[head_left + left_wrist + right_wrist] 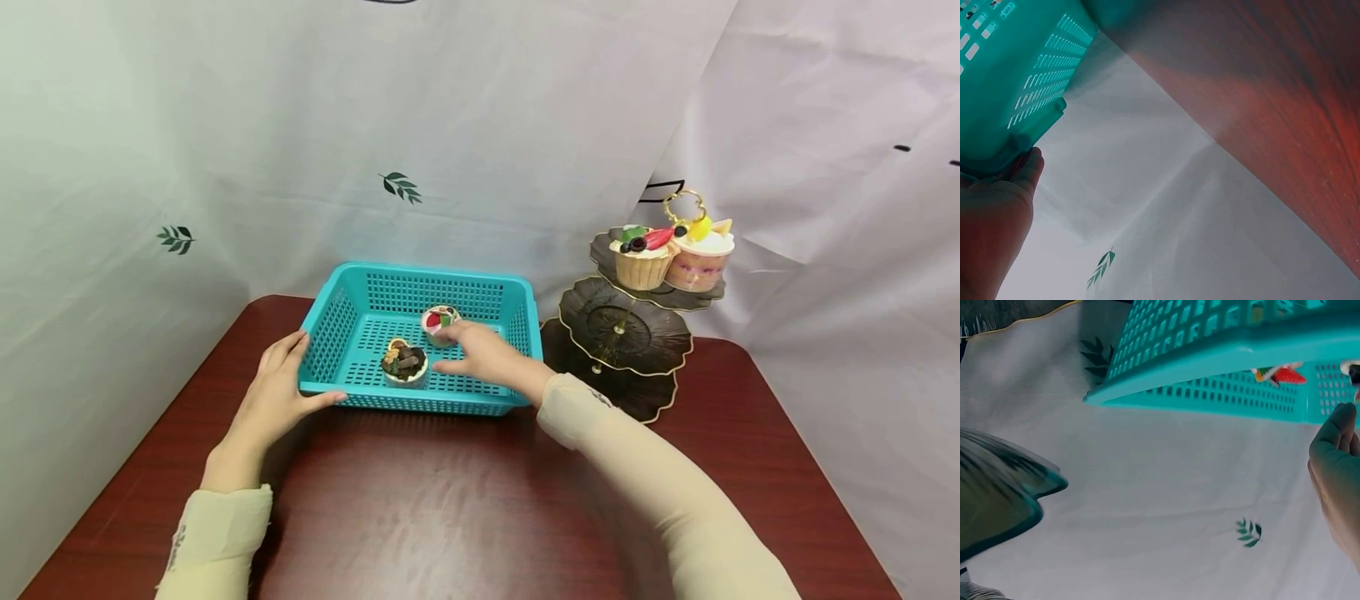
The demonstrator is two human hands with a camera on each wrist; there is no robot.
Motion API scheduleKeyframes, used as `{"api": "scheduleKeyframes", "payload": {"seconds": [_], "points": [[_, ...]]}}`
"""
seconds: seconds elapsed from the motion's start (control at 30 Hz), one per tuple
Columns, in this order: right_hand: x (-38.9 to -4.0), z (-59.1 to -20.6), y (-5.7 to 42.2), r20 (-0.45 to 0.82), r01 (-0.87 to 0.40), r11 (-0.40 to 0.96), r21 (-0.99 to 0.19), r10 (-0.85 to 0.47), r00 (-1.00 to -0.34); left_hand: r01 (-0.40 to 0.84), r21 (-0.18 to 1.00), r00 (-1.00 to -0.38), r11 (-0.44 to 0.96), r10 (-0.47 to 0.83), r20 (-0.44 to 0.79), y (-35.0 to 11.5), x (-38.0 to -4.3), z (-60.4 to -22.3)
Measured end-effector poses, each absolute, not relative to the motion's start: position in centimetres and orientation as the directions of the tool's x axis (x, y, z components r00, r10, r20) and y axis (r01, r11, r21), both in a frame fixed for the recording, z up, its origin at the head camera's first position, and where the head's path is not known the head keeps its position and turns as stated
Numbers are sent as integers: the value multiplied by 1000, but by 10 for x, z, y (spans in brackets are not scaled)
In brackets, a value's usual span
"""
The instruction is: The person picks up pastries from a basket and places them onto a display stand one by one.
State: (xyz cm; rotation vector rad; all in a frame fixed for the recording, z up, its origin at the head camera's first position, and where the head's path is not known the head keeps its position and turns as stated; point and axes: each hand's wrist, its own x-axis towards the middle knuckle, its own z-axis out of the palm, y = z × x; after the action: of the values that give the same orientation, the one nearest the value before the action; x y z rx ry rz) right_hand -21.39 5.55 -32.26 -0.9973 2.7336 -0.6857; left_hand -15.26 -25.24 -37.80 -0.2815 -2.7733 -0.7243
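Observation:
A turquoise plastic basket point(420, 398) stands on the table with two small cupcakes inside. The nearer one is a chocolate-topped cupcake point(405, 364); behind it sits a fruit-topped cupcake point(437, 323) with red and green pieces. My left hand point(272, 390) holds the basket's front left corner, its fingers at the left rim and thumb along the front rim. Over the basket's right part reaches my right hand point(483, 354), thumb and fingers spread apart. Its fingertips overlap the edge of the fruit-topped cupcake in the head view.
Right of the basket stands a three-tier dark stand point(626, 325) with gold edges. Its top tier bears a cupcake in a ribbed cup point(643, 268) and a pink-cupped cupcake point(697, 268). The reddish-brown table point(450, 500) backs onto a pale cloth point(487, 150).

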Motion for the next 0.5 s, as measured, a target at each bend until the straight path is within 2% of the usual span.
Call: {"api": "scheduleKeyframes", "payload": {"seconds": [0.5], "points": [[-223,-334,29,-75,-584,714,-387,-655,-752,235,451,-953,861,113,281,-251,-152,-376]]}}
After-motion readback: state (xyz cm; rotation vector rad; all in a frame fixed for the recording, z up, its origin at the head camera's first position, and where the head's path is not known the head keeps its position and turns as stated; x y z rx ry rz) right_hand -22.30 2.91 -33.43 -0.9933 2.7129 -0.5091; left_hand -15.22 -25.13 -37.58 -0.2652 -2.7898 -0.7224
